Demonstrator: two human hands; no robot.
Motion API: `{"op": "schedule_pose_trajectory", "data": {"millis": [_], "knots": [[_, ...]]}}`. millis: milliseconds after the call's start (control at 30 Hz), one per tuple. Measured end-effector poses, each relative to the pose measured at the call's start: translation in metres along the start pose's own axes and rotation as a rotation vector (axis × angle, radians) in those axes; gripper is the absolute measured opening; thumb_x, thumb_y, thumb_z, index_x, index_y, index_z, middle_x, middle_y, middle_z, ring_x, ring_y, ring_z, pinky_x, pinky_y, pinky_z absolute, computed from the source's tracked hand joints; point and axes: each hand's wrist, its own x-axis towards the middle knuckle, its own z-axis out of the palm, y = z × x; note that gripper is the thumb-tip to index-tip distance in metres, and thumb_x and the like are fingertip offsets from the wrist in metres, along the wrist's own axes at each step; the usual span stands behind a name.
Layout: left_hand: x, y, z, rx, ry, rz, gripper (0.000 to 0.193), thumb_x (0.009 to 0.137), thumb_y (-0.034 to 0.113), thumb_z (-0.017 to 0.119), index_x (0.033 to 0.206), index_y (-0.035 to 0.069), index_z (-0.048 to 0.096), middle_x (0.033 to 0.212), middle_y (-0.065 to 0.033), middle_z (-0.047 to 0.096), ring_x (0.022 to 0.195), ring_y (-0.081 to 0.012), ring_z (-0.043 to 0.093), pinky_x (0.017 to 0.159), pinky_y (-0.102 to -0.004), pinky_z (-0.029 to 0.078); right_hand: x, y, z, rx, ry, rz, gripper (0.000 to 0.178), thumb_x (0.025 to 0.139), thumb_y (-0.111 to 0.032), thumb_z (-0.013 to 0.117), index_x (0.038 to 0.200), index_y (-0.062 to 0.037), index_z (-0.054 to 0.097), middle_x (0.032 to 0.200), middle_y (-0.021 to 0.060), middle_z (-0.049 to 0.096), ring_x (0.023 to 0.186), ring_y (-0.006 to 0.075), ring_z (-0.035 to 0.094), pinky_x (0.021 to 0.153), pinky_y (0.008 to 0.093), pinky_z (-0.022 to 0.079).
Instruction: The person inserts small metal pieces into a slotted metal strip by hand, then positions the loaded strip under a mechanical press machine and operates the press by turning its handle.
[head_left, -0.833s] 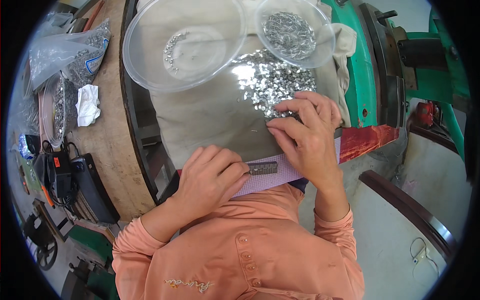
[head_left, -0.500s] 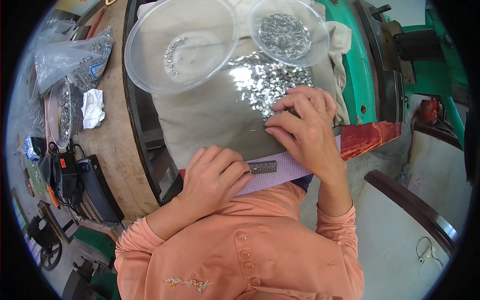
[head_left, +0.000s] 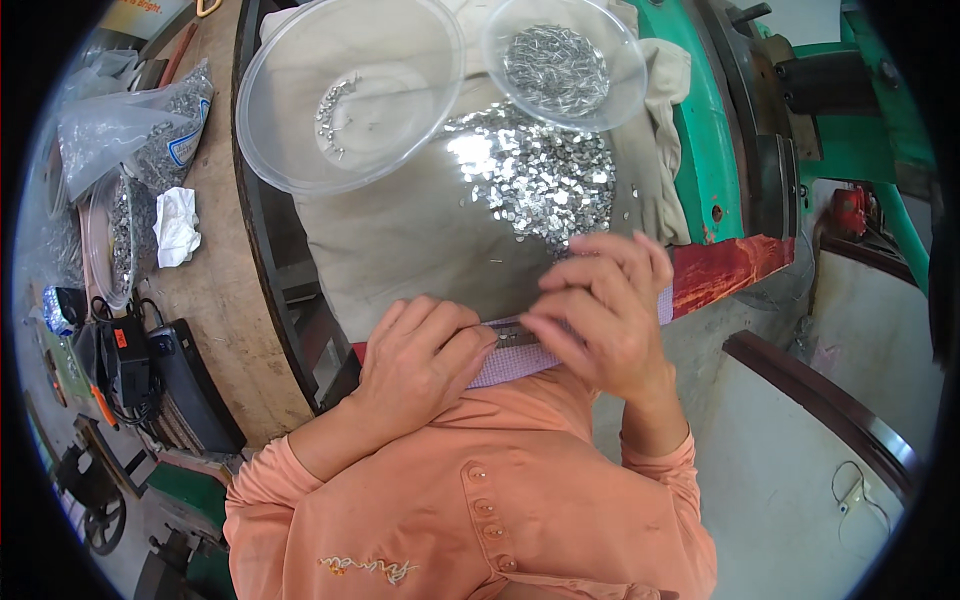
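Observation:
My left hand [head_left: 420,355] is closed round the near end of a grey slotted metal block [head_left: 507,334], held low over a purple checked cloth [head_left: 515,368]. My right hand [head_left: 605,315] has come to the block's right end and covers that part of it. Its thumb and index finger curl close together in a pinch; whatever is between them is too small to make out. Beyond the hands, a pile of small shiny metal pieces [head_left: 545,180] is spread on a grey-beige cloth [head_left: 370,260]. One thin pin [head_left: 496,261] lies by itself nearer to me.
A large clear bowl [head_left: 262,160] with a few small parts stands back left, and a smaller clear bowl [head_left: 632,95] of metal pins back right. Green machinery [head_left: 705,150] borders the right. On the wooden bench [head_left: 235,310] left are bags of parts [head_left: 180,125] and crumpled tissue [head_left: 178,228].
My right hand has moved from the edge of the metal pile back toward me, to the slotted block. My left hand stays on the block. The whole view has shifted slightly.

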Motion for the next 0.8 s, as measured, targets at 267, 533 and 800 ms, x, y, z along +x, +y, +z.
{"op": "schedule_pose_trajectory", "data": {"millis": [267,533,800], "knots": [[0.0,0.002,-0.002,-0.009,-0.022,-0.026,0.021,0.077,0.013,0.077,0.094,0.01,0.067,0.093,-0.0009,0.06,0.085,-0.0218,0.058,0.072,-0.0355,0.042,-0.014,-0.001,0.001,0.035,-0.073,0.06,0.014,0.073,-0.024,0.082,0.084,-0.0188,0.074,0.098,-0.0051,0.065,0.114,0.0221,0.056,0.106,0.05,0.025],[0.002,0.007,-0.001,0.004,-0.032,-0.055,0.017,0.079,0.011,0.076,0.093,0.01,0.067,0.093,-0.0011,0.06,0.084,-0.0222,0.057,0.073,-0.0352,0.042,0.024,0.019,0.017,-0.172,0.094,0.02,0.016,0.073,-0.017,0.082,0.085,-0.0181,0.073,0.097,-0.0056,0.064,0.111,0.0208,0.057,0.105,0.0492,0.029],[0.001,0.007,0.001,0.038,-0.026,-0.035,0.016,0.081,0.011,0.074,0.093,0.008,0.064,0.093,-0.0033,0.061,0.084,-0.0229,0.058,0.073,-0.0359,0.043,0.035,0.017,0.029,-0.257,0.09,-0.056,0.016,0.076,-0.015,0.078,0.086,-0.0149,0.066,0.102,-0.0045,0.062,0.113,0.0195,0.056,0.106,0.0475,0.028]]}}
